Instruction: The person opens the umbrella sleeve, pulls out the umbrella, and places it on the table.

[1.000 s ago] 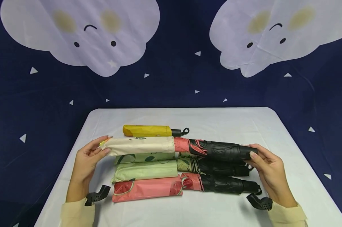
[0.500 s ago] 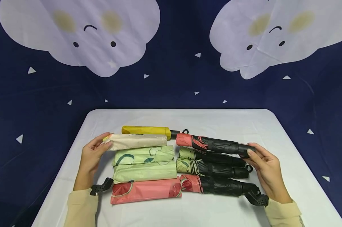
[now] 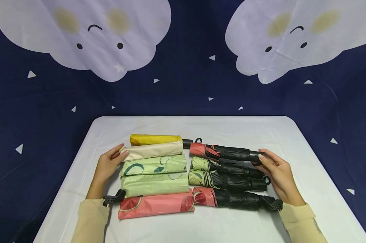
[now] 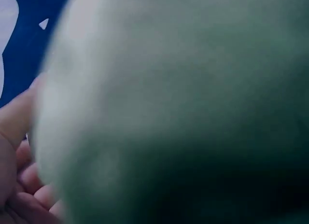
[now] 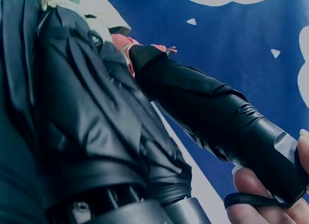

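My left hand [image 3: 108, 166] pinches the left end of a cream umbrella sleeve [image 3: 154, 150], thumb on top. On the right, my right hand [image 3: 276, 170] grips the black handle of a folded black-and-red umbrella [image 3: 231, 153], its wrist loop lying across the fingers in the right wrist view. These two lie end to end with a narrow gap, at the back of two green sleeves [image 3: 158, 165] and two green-and-black umbrellas [image 3: 228, 180]. In the left wrist view, a blurred pale-green surface [image 4: 159, 89] hides most of what the left fingers touch.
Nearest the front, a red watermelon-print sleeve [image 3: 157, 204] lies beside a matching red-and-black umbrella [image 3: 234, 198]. A yellow umbrella [image 3: 155, 139] with a black handle lies behind the cream sleeve. All are on a white table [image 3: 231, 128] before a dark blue cloud-print backdrop [image 3: 195, 84].
Both hands have lowered the cream sleeve and the black-and-red umbrella toward the table behind the green ones. A gap has opened between the two, and the hands have moved inward.
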Demonstrator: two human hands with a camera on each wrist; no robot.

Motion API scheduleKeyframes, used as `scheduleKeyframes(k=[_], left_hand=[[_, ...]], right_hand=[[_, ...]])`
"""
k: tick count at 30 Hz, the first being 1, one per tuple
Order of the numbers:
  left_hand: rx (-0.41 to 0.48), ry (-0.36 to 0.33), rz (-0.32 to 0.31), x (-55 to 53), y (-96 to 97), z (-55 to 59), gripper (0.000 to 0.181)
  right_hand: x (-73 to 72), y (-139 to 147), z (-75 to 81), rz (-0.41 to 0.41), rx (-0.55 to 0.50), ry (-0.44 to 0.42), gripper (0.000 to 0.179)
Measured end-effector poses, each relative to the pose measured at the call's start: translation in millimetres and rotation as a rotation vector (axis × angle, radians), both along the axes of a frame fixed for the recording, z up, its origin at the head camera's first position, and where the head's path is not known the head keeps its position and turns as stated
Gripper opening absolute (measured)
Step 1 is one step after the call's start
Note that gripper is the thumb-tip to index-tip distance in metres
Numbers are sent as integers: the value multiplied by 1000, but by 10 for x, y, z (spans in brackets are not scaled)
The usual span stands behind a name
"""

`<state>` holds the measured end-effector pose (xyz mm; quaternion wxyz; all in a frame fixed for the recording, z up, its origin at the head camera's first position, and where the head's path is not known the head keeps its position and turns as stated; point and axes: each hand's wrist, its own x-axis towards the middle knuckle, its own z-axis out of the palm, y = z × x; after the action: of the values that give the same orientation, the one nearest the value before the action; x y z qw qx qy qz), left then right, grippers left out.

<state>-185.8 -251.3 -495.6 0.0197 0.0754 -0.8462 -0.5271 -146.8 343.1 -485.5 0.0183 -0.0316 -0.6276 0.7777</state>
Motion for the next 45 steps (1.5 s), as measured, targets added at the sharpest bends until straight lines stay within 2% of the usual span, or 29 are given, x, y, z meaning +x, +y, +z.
scheduleKeyframes(k=[2, 5, 7, 10, 13, 17, 23, 25, 29, 31, 33, 40, 45], left_hand=[[-37, -13, 21, -14, 23, -4, 71], [-40, -6, 65, -48, 76, -5, 72], [-29, -2, 95, -62, 111, -4, 73], [-6, -5, 115, -62, 152, -10, 74], [22, -7, 93, -57, 172, -25, 74], [60, 2, 38, -59, 181, -44, 76], [47, 2, 7, -46, 172, -80, 77], [30, 2, 18, -42, 174, -91, 76], [-2, 12, 52, -36, 193, -99, 73], [-23, 20, 63, -33, 207, -98, 72], [-41, 29, 66, -29, 221, -92, 72], [-105, 59, 87, -11, 216, -120, 72], [-97, 90, 83, 2, 127, -126, 71]], right_hand=[[-24, 29, -31, 16, -11, -15, 49], [-49, 74, -68, 30, -40, -32, 46], [-73, 92, -85, 44, -14, -42, 47], [-128, 105, -92, 69, 79, -52, 50], [-181, 115, -102, 91, 153, -44, 52], [-214, 146, -166, 78, 239, -51, 53], [-246, 193, -285, 91, 348, -77, 58], [-244, 192, -299, 87, 438, -58, 58], [-221, 184, -292, 62, 701, -8, 55], [-201, 182, -277, 53, 797, 6, 53], [-181, 181, -252, 47, 839, 11, 52], [-116, 196, -162, 50, 882, 8, 53], [-42, 208, -82, 64, 1043, 43, 51]])
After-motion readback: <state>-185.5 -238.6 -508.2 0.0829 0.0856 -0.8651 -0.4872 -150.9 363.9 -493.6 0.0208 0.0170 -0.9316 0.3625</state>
